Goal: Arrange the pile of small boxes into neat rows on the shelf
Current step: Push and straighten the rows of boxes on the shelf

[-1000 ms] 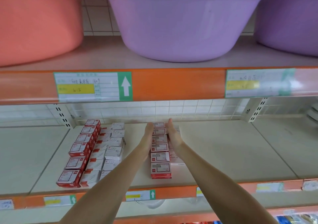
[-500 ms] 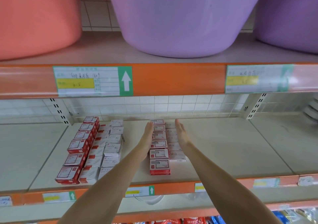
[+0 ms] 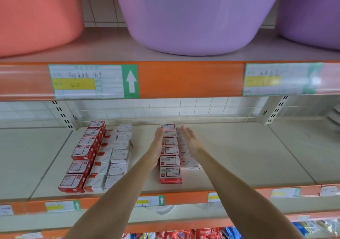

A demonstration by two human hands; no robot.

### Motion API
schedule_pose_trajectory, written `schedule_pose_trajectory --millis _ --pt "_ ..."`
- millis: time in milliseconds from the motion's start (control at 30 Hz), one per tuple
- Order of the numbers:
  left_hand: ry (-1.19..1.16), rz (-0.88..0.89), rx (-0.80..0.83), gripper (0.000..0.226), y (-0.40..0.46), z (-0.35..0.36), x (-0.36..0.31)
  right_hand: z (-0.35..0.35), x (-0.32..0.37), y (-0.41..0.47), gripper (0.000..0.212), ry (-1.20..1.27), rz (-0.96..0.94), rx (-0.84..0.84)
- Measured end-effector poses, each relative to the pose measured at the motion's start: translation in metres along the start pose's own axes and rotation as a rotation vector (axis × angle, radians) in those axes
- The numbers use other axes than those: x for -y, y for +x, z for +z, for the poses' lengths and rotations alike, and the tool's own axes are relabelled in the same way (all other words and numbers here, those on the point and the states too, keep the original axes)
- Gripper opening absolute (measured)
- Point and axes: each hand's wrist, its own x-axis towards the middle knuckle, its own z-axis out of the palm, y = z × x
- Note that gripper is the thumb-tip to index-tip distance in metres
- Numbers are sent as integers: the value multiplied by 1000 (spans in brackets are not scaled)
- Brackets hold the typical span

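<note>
Beige shelf (image 3: 239,158), white tiled wall (image 3: 184,108)

Small boxes (image 3: 170,174): printed cardboard, faint sheen. Shelf (image 3: 239,156): smooth matt cream board, looks like painted metal. Shelf edge strip (image 3: 184,80): glossy orange plastic over paper price labels (image 3: 86,81). Basins (image 3: 195,16) above: smooth, semi-matt plastic. Back wall (image 3: 184,108): glazed tiles.
</note>
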Motion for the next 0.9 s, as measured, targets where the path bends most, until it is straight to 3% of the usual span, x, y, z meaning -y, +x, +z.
schedule_pose_trajectory --millis 67,133,300,367,467,600,733,900 --pt "-11 -14 5 65 1 -2 1 -4 3 -1 121 -12 9 38" --pt "-23 -23 0 69 2 -4 0 -9 7 -3 94 1 13 58" --pt "-41 -4 -13 70 7 -10 -4 -7 19 -4 62 80 -65 -63" --pt "-67 14 -12 70 8 -11 -5 7 26 -3 63 91 -75 -34" --pt "-114 17 2 67 9 -10 -8 25 25 8 88 185 -1 -37" --pt "-135 34 42 65 14 -6 -5 28 28 9 67 216 44 -73" --pt "-96 111 86 61 19 -3 -1 31 24 15 82 230 41 -65" --pt "-79 121 61 60 26 -6 5 30 21 16 61 227 6 -52"
